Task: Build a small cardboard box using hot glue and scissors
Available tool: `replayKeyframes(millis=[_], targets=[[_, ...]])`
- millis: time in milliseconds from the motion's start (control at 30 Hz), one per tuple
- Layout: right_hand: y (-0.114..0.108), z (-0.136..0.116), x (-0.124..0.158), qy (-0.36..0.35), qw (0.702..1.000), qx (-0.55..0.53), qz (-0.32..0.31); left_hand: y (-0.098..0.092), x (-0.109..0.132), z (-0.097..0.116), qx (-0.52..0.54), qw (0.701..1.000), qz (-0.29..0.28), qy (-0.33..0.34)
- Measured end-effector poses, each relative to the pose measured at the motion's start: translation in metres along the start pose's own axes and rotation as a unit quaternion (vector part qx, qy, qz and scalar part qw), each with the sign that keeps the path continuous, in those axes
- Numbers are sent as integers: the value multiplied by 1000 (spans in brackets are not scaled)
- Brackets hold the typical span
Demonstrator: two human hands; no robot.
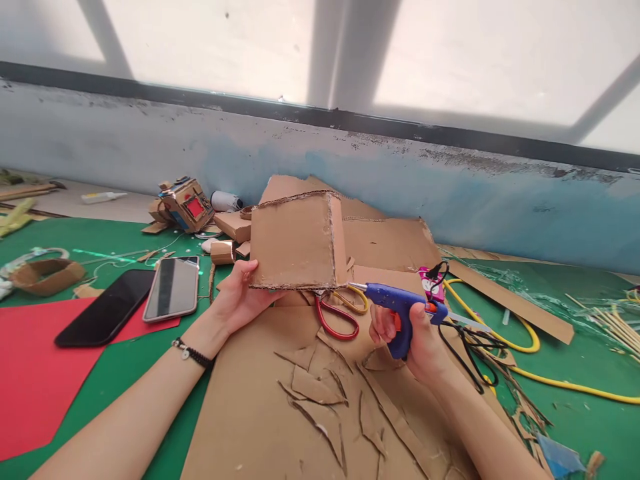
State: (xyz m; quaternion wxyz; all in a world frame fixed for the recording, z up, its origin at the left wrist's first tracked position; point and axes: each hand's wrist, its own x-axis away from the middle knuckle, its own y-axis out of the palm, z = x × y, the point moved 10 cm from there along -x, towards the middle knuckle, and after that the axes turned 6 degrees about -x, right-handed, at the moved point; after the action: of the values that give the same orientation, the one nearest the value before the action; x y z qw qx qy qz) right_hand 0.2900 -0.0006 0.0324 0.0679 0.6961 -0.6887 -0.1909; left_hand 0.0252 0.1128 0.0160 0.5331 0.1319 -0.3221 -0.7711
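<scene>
My left hand (245, 297) grips a cardboard box (293, 243) by its lower left corner and holds it up over the work surface. My right hand (407, 333) is wrapped round a blue glue gun (400, 303), a finger at its orange trigger. The gun's nozzle points left, close to the box's lower right corner. Glue shows along the box's right edge. Behind and below the box, scissors (337, 327) with a red and a yellow handle lie partly hidden. Curved cardboard scraps (315, 387) are strewn on a large cardboard sheet (240, 400).
Two phones (107, 310) (173, 287) lie at the left, partly on red paper (45, 360). A small cardboard model (187, 207) stands behind them. At the right are a yellow cable (565, 383), black cord, a cardboard strip (515, 300) and thin sticks (615, 330). A wall (200, 133) runs behind.
</scene>
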Motion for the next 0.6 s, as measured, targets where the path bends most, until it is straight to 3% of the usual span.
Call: replayKeyframes(millis=[600], targets=[[-5, 6, 0, -9, 999, 49, -20, 3, 1, -2, -40, 999, -20, -7]])
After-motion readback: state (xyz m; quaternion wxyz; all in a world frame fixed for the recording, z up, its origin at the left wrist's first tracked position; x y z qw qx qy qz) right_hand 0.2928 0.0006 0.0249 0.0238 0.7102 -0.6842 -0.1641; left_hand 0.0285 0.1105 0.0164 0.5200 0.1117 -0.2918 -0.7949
